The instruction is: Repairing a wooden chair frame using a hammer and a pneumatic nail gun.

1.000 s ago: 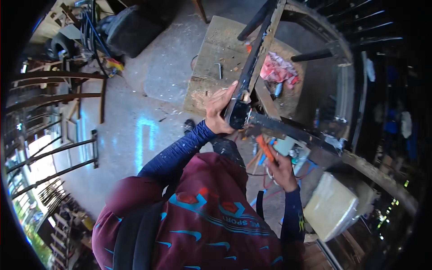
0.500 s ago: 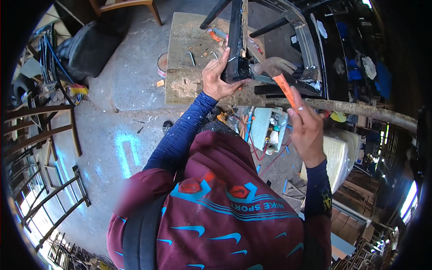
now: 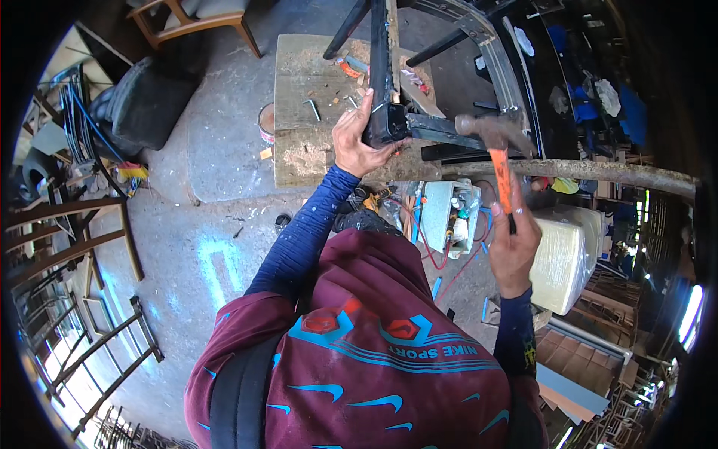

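My right hand [image 3: 516,251] is wrapped round the orange handle of a claw hammer [image 3: 500,168]. The hammer's head is raised to the right of a black wooden frame [image 3: 390,123], apart from it. My left hand [image 3: 354,138] grips the corner end of that frame, thumb along its side and fingers curled beneath. The frame, which looks like part of a chair, rests over a wooden board [image 3: 295,75]. Sawdust, wood scraps and a bent metal hex key [image 3: 313,109] lie on the board beside it.
Below the board stands a pale toolbox [image 3: 437,217] with bottles and tools, a red hose around it. A long pole [image 3: 598,173] crosses at right, above a wrapped foam block [image 3: 557,262]. Wooden chair frames [image 3: 90,247] stand at left; a round tin [image 3: 267,120] sits beside the board.
My right hand has drawn the hammer away from the frame's corner, to the right and slightly down. My left hand keeps its grip on the frame.
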`<state>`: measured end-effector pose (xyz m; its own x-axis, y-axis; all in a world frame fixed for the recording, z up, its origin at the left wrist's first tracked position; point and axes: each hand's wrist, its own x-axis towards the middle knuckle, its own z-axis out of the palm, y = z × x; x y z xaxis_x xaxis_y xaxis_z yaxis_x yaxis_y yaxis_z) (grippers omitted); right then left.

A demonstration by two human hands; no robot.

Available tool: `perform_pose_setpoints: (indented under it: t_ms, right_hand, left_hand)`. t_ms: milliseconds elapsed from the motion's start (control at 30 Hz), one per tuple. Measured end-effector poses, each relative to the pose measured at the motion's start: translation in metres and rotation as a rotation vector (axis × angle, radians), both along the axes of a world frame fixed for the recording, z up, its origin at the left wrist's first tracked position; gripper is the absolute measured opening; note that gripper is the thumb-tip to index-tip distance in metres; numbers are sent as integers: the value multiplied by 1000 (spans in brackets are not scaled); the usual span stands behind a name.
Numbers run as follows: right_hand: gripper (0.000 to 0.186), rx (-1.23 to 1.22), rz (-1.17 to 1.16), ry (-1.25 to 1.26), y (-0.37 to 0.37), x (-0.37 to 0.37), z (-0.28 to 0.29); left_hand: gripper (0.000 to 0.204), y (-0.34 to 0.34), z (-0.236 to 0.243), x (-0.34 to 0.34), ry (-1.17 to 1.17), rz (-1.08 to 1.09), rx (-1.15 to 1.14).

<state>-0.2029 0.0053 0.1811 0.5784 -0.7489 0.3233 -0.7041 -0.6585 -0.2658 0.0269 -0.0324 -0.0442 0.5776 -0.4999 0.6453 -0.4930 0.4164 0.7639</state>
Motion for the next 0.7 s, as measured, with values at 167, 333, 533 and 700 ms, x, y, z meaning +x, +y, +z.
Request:
perform_pose_setpoints:
  t_ms: [167,333,533,700]
  right_hand:
    - [39,89,-71,62,26,-66,-50]
    - [39,437,-240,-281,34,-128,-144]
    - [42,522,-637,-551,0,-169,-151]
    - [23,629,-539,-261,-36,-188,-200]
  left_hand:
    - [104,4,-1,-2,9,-32,45]
    - [100,4,-11,-1,35,5,26]
    - [100,8,-14,-2,80,-64,141]
    - [39,12,0,-9,116,-52,190]
